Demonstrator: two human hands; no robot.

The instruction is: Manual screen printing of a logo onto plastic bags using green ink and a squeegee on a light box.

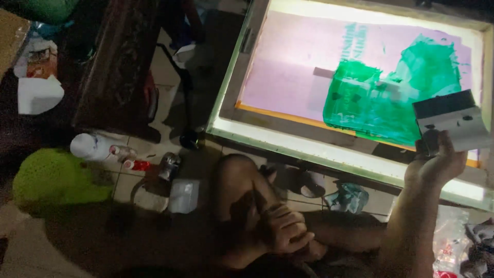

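One right hand (436, 163) has its grip clamped on one squeegee (452, 121); one left hand (288, 232) curled shut, holding nothing.

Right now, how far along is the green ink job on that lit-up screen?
Done: green ink already covers the right part of the framed screen. In hand: the right hand holds a flat squeegee just over the ink's lower right edge; the left hand rests by the knee, holding nothing that shows. Left: the screen's pink left part bears no ink; whether it needs any, I cannot tell.
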